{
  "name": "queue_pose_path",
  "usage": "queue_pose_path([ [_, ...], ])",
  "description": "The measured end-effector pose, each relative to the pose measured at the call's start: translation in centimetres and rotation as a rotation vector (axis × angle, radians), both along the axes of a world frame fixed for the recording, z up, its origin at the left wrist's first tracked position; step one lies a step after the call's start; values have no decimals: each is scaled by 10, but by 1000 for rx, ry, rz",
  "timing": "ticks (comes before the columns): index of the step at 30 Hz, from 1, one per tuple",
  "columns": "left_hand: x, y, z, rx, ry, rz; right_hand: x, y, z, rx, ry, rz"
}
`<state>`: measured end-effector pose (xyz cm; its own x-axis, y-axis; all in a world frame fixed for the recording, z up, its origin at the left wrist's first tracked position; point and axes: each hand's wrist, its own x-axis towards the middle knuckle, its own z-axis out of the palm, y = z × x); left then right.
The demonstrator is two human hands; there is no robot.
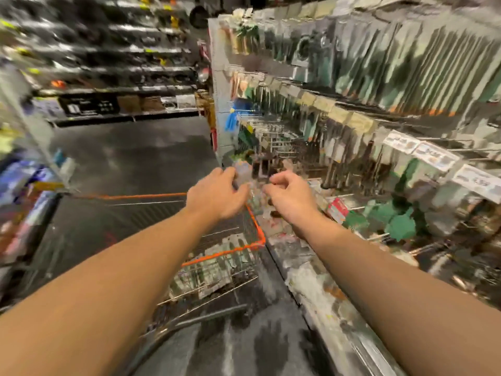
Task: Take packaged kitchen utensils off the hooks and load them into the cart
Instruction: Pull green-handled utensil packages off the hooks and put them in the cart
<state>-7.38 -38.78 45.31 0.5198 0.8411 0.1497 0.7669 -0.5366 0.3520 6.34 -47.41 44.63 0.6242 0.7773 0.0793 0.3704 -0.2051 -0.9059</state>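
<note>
Fingers (230,175) of both hands curled on blurred clear packages (250,191) over cart (254,226) rim; loading step; next, probably release into basket.

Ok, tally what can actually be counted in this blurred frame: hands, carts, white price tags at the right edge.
Hands: 2, left hand and right hand
Carts: 1, orange-rimmed cart
White price tags: 3
Total: 6
</note>
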Motion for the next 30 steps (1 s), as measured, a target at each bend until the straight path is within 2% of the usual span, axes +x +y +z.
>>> queue_pose_path([
  [3, -66, 51, -32, -59, 3, 79, -53, 60, -28, -72, 20, 96],
  [7, -146, 112, -81, -172, 3, 197, -111, 135, -69, -174, -62, 160],
  [13, -220, 170, -148, -336, 11, 294, -166, 205, -133, -372, -65, 297],
  [21, -247, 212, -246, -572, -54, 367, -186, 266, -210, -564, -81, 450],
  [24, -247, 227, -282, -676, -141, 435, -182, 294, -244, -626, -127, 502],
  [30, -227, 280, -362, -827, -193, 597, -162, 355, -320, -767, -157, 552],
])
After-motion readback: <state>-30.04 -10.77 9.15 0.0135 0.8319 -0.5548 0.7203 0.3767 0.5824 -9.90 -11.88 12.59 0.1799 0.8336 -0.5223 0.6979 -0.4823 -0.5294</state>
